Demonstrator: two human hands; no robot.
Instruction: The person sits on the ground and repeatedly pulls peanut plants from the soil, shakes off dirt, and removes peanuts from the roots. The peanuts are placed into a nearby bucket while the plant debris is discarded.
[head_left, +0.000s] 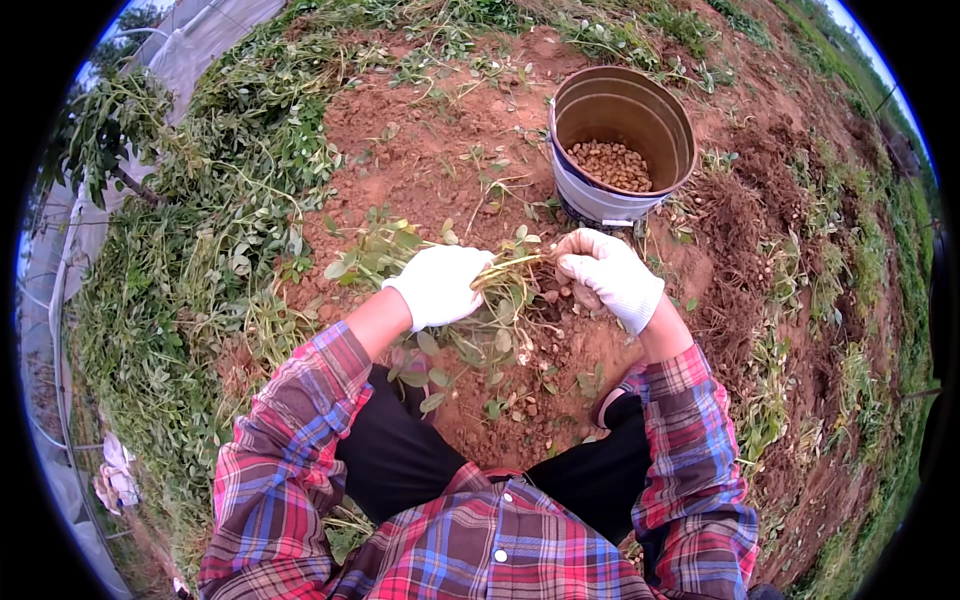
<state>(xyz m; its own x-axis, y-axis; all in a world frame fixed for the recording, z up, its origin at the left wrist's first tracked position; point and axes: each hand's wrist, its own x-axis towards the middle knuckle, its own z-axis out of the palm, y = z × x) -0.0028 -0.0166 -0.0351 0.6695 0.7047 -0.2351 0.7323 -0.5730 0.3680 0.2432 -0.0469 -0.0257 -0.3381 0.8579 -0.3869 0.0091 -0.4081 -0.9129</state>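
My left hand (444, 287), in a white glove, is closed around the stems of an uprooted peanut plant (504, 315), whose leaves spread to the left and hang below. At the root end of the stems is my right hand (604, 274), in a white glove soiled at the fingers. Its thumb and fingers are pinched together at the roots; the fingers partly hide what lies between them. Just beyond my right hand stands a round bucket (619, 202), upright, brown inside, with unshelled peanuts (611, 165) over its bottom.
Pulled leafy plants (187, 300) lie heaped along the left. More plants with bared roots (731, 232) lie in a row on the right. Reddish soil (405, 142) with scattered leaves stretches ahead. At the far left are plastic sheeting and a curved pipe frame (58, 285).
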